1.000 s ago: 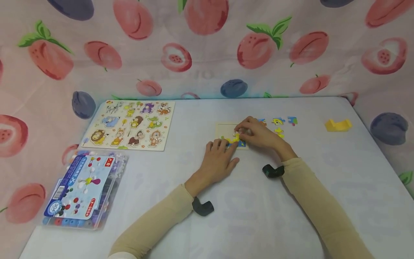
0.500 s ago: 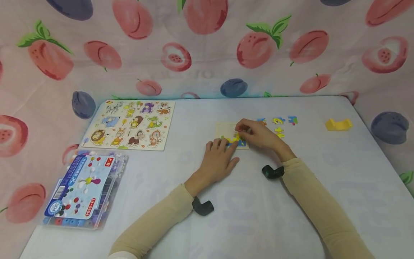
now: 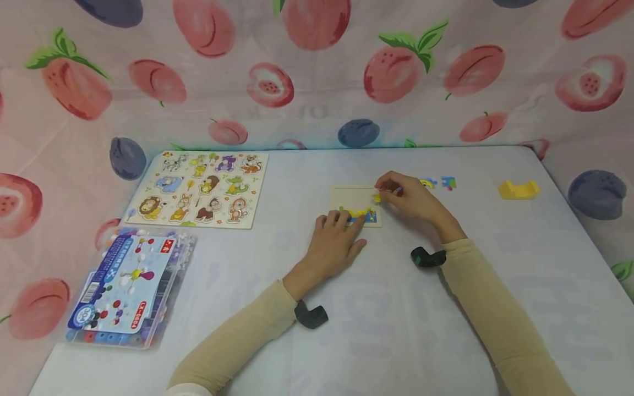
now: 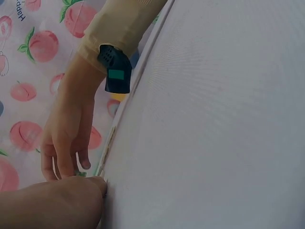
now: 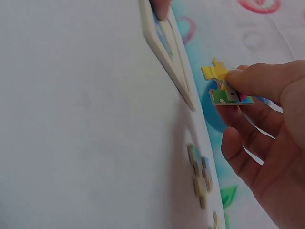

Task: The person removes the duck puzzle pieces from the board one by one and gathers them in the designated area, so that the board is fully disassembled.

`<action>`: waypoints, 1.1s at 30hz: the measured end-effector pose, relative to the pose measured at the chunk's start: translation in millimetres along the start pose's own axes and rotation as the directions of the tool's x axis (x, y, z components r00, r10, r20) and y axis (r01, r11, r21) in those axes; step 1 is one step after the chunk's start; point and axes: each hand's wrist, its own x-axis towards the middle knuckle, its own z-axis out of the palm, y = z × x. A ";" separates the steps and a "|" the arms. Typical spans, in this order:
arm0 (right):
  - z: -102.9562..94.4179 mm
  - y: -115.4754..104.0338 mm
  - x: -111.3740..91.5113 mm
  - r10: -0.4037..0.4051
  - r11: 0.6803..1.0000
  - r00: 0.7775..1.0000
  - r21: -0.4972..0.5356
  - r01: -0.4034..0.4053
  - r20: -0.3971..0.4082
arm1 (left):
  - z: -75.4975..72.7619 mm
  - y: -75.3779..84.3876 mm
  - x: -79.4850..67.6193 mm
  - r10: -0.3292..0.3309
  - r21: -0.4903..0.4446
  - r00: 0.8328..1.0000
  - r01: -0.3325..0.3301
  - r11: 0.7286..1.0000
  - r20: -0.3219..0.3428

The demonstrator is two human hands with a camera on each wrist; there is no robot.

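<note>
Spanning back & sides: fruit-print cloth backdrop (image 3: pixel 297 115), abutting far edge of white table (image 3: pixel 386 335). Room: broad stretch of tabletop, near side, betw. tan sleeves (image 3: pixel 242 335); another betw. R. sleeve and table's R. edge. Animal board (image 3: pixel 250 201): far L., w/ cutout animals. Plastic case (image 3: pixel 168 275): L., just nearer than board, see-through, printed label, coloured parts inside. L. hand (image 3: pixel 332 247): fingers approx. straight, tips resting at puzzle tray (image 3: pixel 351 197), covering its near-L. corner. R. hand (image 3: pixel 408 198): thumb & fingers pinching puzzle piece. Tray itself: pale, approx. ctr., yellow/blue pcs. along near side, far part bare base. Yellow block (image 3: pixel 519 190): far R., well apart from tray. Black wrist units (image 3: pixel 311 315), qty. 2, one at each wrist. Puzzle piece (image 5: pixel 224 97): yellow top, green lower edge, partly hidden by thumb, held up off table beside tray's R. edge. Loose pieces (image 3: pixel 448 183): on table, R. of tray; R. hand in the way, hiding some from head view, more visible in R. wrist view.
</note>
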 end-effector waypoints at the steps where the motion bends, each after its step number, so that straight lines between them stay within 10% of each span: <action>1: -3.5 1.0 -1.3 0.012 1.000 1.000 0.002 -0.012 -0.005 | 0.3 0.0 -0.1 0.000 0.002 1.000 0.000 1.000 -0.002; 33: -77.2 48.4 -42.4 0.194 0.978 0.981 -0.081 -0.193 0.008 | 3.3 0.6 -1.3 0.002 -0.034 1.000 -0.003 0.999 -0.019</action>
